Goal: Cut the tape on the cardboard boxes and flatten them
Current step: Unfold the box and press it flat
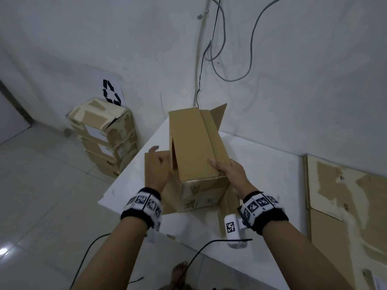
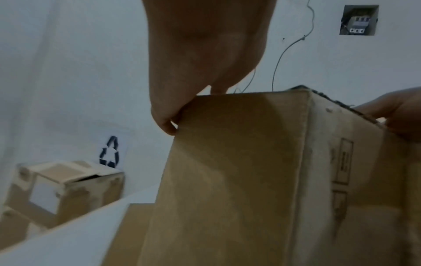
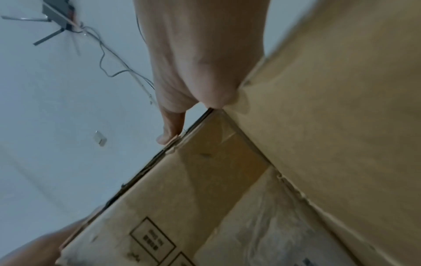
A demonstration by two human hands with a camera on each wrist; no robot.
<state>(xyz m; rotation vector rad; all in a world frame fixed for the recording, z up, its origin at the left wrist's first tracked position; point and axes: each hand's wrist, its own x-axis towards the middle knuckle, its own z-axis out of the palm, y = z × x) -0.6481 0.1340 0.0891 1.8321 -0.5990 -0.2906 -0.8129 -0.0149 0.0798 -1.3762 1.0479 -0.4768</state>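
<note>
A brown cardboard box [image 1: 196, 143] stands on the white table [image 1: 261, 174], its flaps open and its long top panel tilted up. My left hand [image 1: 158, 166] grips the upper edge of the box's left flap; in the left wrist view the fingers [image 2: 168, 126] curl over that edge of the box [image 2: 227, 171]. My right hand [image 1: 228, 170] holds the near right corner of the top panel, thumb on top. In the right wrist view the thumb [image 3: 169, 133] presses along the edge of the box [image 3: 205, 180].
A stack of taped boxes [image 1: 104, 132] stands on the floor at the left, under a recycling sign [image 1: 112, 92]. Flattened cardboard [image 1: 339, 195] lies on the table's right side. A white tool with a marker [image 1: 232, 227] lies near the front edge. Cables [image 1: 219, 59] hang on the wall.
</note>
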